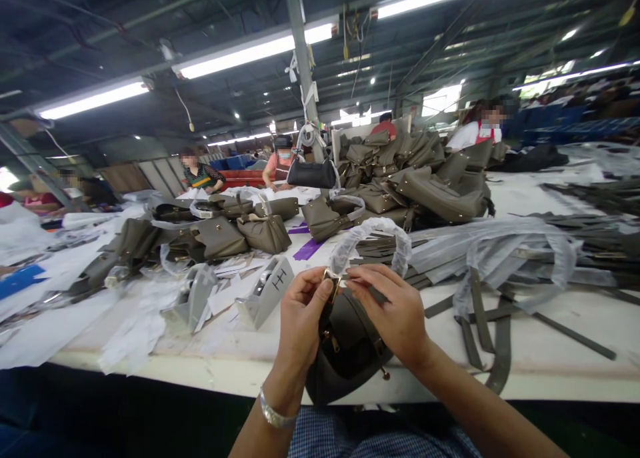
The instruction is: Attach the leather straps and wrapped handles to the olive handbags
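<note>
At the bag's (345, 378) top, a buckle (337, 289) is pinched by the left hand (301, 315), its long axis steeply slanted. Just beside, above the bag, the right hand (397, 315) is held at the handle's (371, 226) end; whether it is pinched cannot be told.

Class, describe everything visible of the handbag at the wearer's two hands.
The handbag is dark olive-brown, apparently smooth leather or similar, with gold-coloured metal parts. Its handle arches up, wrapped in cloudy plastic. The body is tilted at the near edge of the white table; its underside is hidden. The left hand grips a gold-coloured fitting near one handle end; the right hand is close beside it, its exact grip unclear.
</note>
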Available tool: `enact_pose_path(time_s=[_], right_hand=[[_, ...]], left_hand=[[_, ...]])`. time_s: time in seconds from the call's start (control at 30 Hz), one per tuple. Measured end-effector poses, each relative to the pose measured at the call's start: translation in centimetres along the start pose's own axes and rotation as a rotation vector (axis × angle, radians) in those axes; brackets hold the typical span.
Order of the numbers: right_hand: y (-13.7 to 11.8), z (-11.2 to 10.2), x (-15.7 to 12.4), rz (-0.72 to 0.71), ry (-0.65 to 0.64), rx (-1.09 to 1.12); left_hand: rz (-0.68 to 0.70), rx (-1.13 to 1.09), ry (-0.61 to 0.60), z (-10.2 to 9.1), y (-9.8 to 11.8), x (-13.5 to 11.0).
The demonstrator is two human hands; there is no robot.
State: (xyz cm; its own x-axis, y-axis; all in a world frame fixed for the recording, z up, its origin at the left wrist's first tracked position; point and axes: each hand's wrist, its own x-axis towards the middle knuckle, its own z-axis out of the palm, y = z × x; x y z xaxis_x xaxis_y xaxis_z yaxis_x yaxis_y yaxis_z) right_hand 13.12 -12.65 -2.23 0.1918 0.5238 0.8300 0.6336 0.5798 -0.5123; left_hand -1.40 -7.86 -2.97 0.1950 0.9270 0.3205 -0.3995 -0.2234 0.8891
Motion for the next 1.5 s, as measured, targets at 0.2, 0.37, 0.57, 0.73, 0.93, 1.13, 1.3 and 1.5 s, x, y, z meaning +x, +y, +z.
enact_pose_path(time_s=[0.2,0.37,0.57,0.73,0.93,1.13,1.3,1.5], right_hand=[[-0.2,0.2,0.6,-0.016,-0.02,0.022],[0.4,-0.1,0.6,-0.121,-0.035,-0.004],[0.5,0.2,0.8,-0.149,-0.048,-0.007],[0.2,0.1,0.3,-0.14,-0.046,0.011],[-0.2,-0.3,-0.2,-0.01,-0.11,0.064],[-0.6,1.2,-1.0,0.31,-0.273,0.322],[-1.2,2.7,-1.8,0.451,-0.219,0.477],[-1.1,3.4,-2.4,0.532,-0.17,0.623]], left_hand=[[-0.013,-0.017,-0.015,0.0,0.1,0.0],[-0.035,0.003,-0.042,-0.1,0.2,0.1],[-0.062,-0.015,-0.102,-0.2,0.6,0.2],[-0.056,-0.004,-0.083,-0.3,0.6,0.2],[-0.032,-0.003,-0.033,-0.1,0.2,0.3],[0.066,0.246,0.008,0.2,0.0,-0.1],[0.266,0.539,-0.001,-0.2,1.1,0.1],[0.25,0.633,-0.083,-1.4,3.0,1.0]])
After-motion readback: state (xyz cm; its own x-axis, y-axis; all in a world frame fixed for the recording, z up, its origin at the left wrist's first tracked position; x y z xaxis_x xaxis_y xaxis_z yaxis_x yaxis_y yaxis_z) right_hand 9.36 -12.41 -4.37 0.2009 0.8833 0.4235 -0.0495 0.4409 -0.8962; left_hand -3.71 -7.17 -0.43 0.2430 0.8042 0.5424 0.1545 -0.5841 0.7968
